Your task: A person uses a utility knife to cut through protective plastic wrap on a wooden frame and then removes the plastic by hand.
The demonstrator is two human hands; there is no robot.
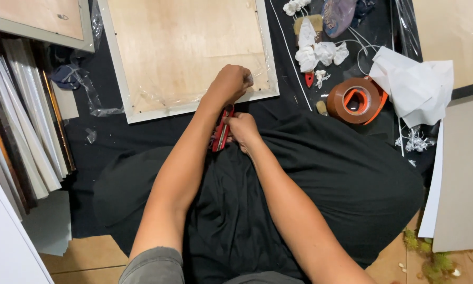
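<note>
My left hand is closed at the near edge of a white picture frame that lies face down with a plywood back, pinching the clear plastic wrap at that edge. My right hand sits just below it over my black-clothed lap, gripping a red-handled tool that points down and to the left. The two hands nearly touch. The tool's tip is hidden by my hands.
A roll of brown tape in an orange dispenser lies to the right, beside crumpled white paper and white scraps. Stacked frame mouldings line the left. Grey boards lie at the right.
</note>
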